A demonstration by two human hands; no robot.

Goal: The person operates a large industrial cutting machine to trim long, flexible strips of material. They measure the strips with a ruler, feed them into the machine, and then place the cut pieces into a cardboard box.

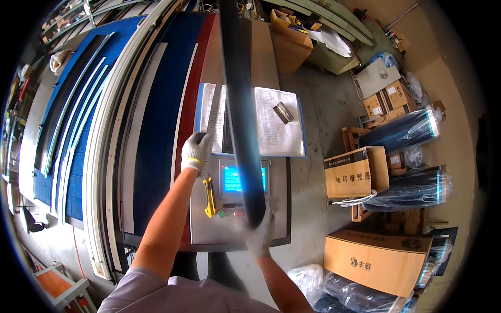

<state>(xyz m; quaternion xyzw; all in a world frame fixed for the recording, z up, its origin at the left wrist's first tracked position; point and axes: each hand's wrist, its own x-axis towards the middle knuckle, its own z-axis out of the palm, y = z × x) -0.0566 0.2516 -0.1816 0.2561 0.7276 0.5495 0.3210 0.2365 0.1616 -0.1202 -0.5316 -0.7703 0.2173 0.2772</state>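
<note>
My left hand [195,151], in a white knit glove with dark fingertips, is closed at the lower part of a long steel ruler [212,117]. The ruler slants over the left page of an open folder of printed sheets [304,141]. My gloved right hand [262,233], somewhat blurred, grips the near end of a long black strip [242,115]. This strip rises past the far edge of the view and covers the folder's middle and part of a lit blue touchscreen [229,180]. A yellow utility knife [209,198] lies on the metal control panel [209,232], below my left hand.
A small dark metal block [283,112] rests on the folder's right page. To the left, a long white rail [107,141] crosses a blue cutting bed [162,120] with pale strips. At right stand cardboard boxes [376,263] and film-wrapped dark rolls [404,130].
</note>
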